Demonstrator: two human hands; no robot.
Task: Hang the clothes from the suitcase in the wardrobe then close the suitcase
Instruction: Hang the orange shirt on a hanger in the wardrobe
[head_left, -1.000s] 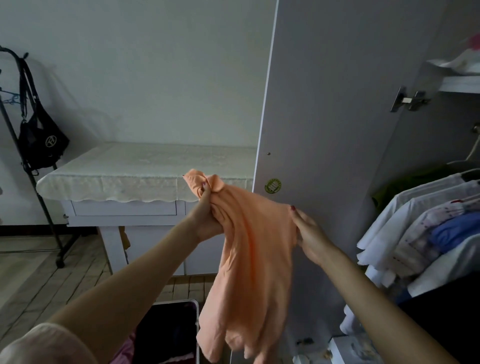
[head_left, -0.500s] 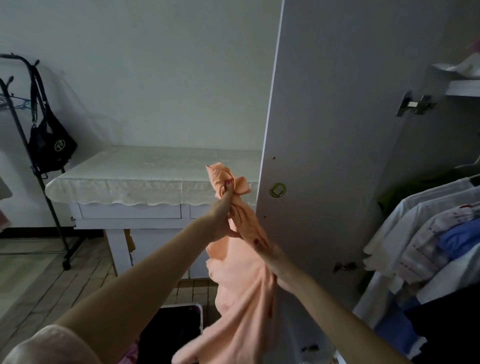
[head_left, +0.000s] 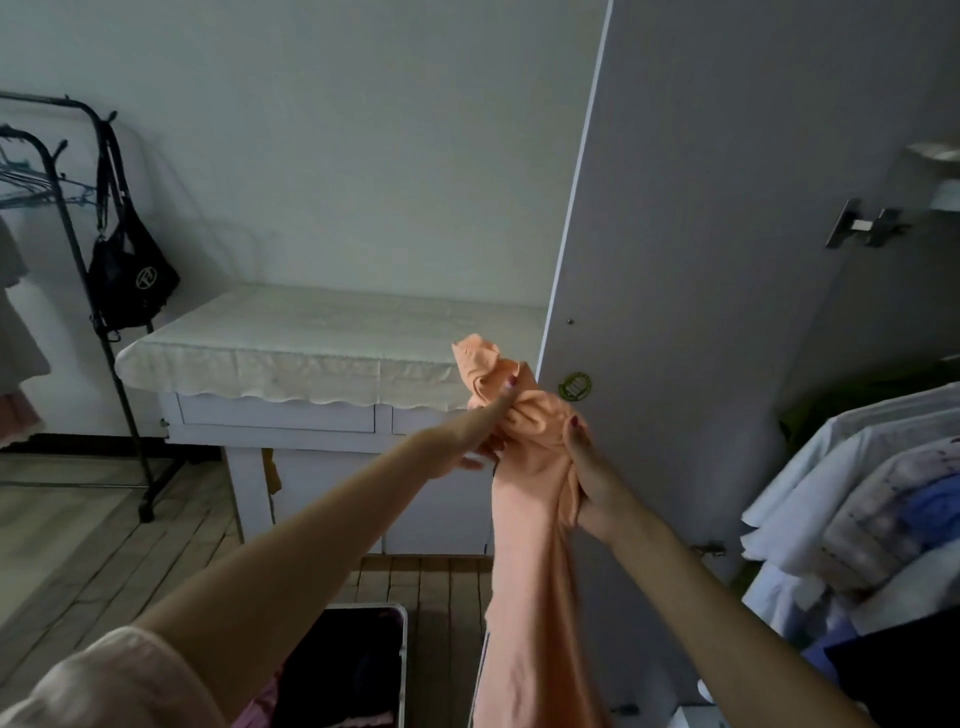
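A peach-orange garment (head_left: 524, 545) hangs bunched at chest height in front of the open wardrobe door (head_left: 701, 260). My left hand (head_left: 483, 431) pinches its top fold, thumb on the cloth. Just below and to the right, my right hand (head_left: 587, 478) grips the gathered fabric. The rest of the garment drops straight down past the frame's lower edge. The open suitcase (head_left: 363, 670) lies on the floor below, dark inside with some pink cloth at its left. Inside the wardrobe at right hang several white and blue clothes (head_left: 872, 499).
A white table with a cream lace cover (head_left: 311, 348) stands against the wall behind the garment. A black clothes rack (head_left: 104, 291) with a black bag (head_left: 132, 275) is at far left. Wooden floor (head_left: 78, 545) lies between them. A white box sits by the wardrobe's base.
My right hand has moved up the garment to just under my left hand, gathering the spread cloth into a narrow bunch. The view has shifted slightly to the left.
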